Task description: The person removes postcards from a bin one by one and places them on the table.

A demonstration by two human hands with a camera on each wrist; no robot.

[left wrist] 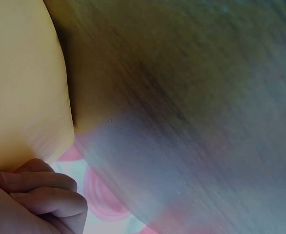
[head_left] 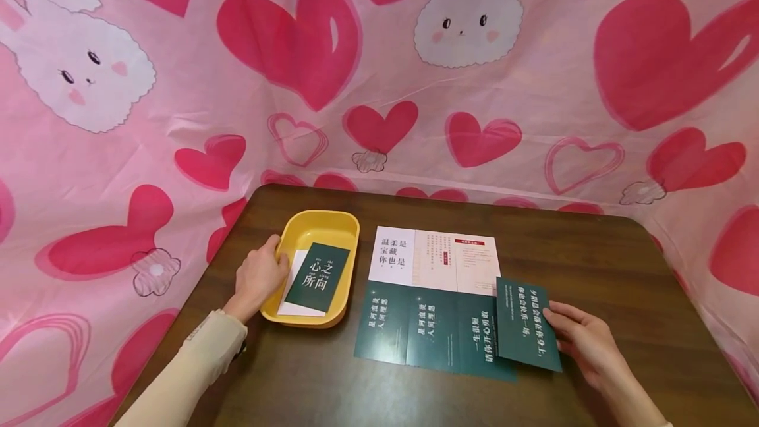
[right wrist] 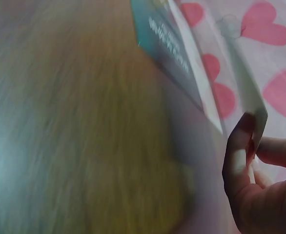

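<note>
My left hand (head_left: 259, 279) grips the left side of a yellow plastic tray (head_left: 350, 223), with curled fingers (left wrist: 50, 183) at its edge in the left wrist view. Inside the tray, a dark green card (head_left: 320, 288) with white characters lies over a white card (head_left: 296, 307). At the right, my right hand (head_left: 587, 341) pinches a green card (head_left: 528, 328) by its right edge, thumb and fingers on opposite faces in the right wrist view. The held card is tilted and overlaps the right end of the laid-out cards in the head view.
Left of the held card, cards lie edge to edge in two rows: a white card (head_left: 394, 256) and pinkish cards (head_left: 435, 269) behind, green cards (head_left: 433, 341) in front. The dark wooden table (head_left: 296, 374) meets a pink heart-and-rabbit cloth (head_left: 403, 84) at the back and sides.
</note>
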